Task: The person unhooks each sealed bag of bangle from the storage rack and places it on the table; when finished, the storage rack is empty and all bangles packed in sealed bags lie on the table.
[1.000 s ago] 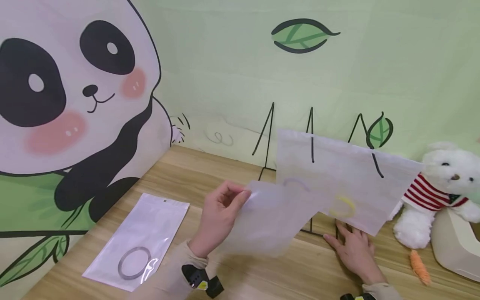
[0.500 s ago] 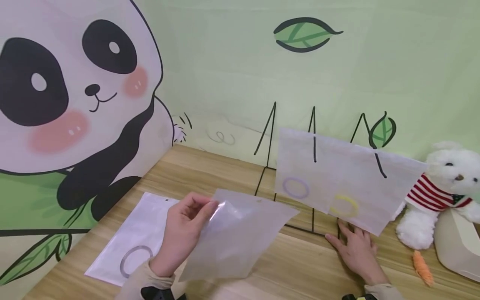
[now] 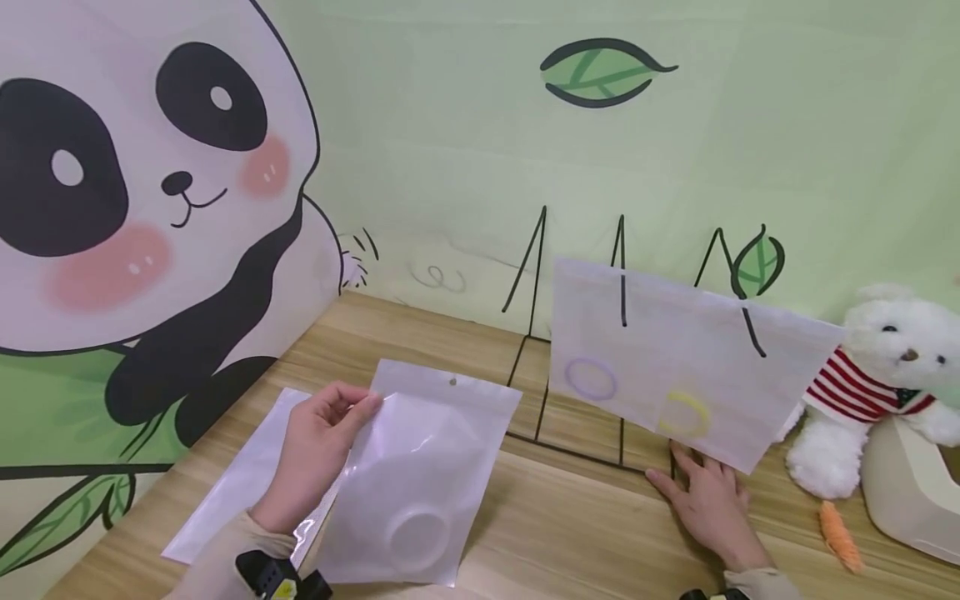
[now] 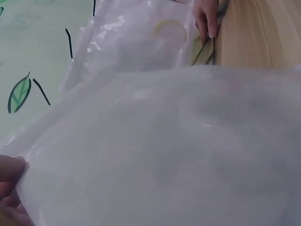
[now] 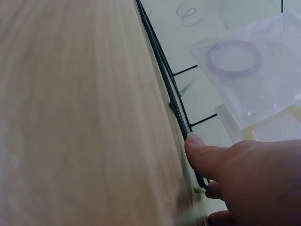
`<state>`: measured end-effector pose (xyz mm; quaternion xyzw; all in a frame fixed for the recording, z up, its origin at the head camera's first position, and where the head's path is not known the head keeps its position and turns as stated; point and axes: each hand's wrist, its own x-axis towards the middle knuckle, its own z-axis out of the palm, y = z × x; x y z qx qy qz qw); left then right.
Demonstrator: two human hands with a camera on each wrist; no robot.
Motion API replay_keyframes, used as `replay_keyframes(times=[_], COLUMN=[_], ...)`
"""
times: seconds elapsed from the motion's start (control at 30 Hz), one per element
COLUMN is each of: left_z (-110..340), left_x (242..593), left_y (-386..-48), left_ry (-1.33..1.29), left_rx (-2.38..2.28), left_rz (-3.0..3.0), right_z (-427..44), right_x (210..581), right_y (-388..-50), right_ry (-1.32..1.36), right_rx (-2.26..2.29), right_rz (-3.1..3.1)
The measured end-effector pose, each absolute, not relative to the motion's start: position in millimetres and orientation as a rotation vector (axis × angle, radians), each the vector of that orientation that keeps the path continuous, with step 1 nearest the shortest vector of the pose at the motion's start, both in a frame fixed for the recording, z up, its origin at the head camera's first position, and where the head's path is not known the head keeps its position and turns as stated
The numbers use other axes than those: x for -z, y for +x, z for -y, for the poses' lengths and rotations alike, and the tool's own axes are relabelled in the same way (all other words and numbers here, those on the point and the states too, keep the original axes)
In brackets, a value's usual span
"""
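Observation:
My left hand pinches the upper left edge of a translucent white plastic bag. A pale ring shows inside, near its bottom. In the left wrist view this bag fills most of the picture. My right hand holds the lower right end of a black wire rack, its thumb on the bar in the right wrist view. On the rack's prongs hang two similar bags, one with a purple ring, the other with a yellow ring.
Another white bag lies on the wooden table, partly under my left forearm. To the right, a white plush bear leans on a beige container. An orange carrot-shaped item lies before them. A panda backdrop stands behind.
My left hand has moved left, away from the rack, with the pinched bag, which now faces me. The right hand stays on the rack.

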<state>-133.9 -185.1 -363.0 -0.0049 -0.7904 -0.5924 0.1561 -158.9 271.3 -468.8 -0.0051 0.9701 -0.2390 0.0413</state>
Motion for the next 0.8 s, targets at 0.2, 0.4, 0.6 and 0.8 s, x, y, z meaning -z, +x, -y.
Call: replay_keyframes(times=[0.2, 0.4, 0.6, 0.8], left_z=[194.4, 199.2, 205.4, 212.0], left_x=[368.1, 373.4, 381.7, 393.8], left_y=[-143.2, -146.6, -155.6, -166.2], left_ry=[0.044, 0.025, 0.036, 0.075], left_rx=[1.638, 1.557, 1.505, 1.472], left_rz=[2.345, 2.41, 2.526, 2.635], right_z=[-273.2, -272.0, -270.9, -271.4], right_x=[468.5, 469.7, 468.8, 468.9], right_y=[-159.9, -159.0, -159.0, -159.8], right_ry=[-0.012, -0.007, 0.0, -0.008], right_rx=[0.714, 0.684, 0.678, 0.694], right_rz=[-2.969, -2.982, -2.982, -2.965])
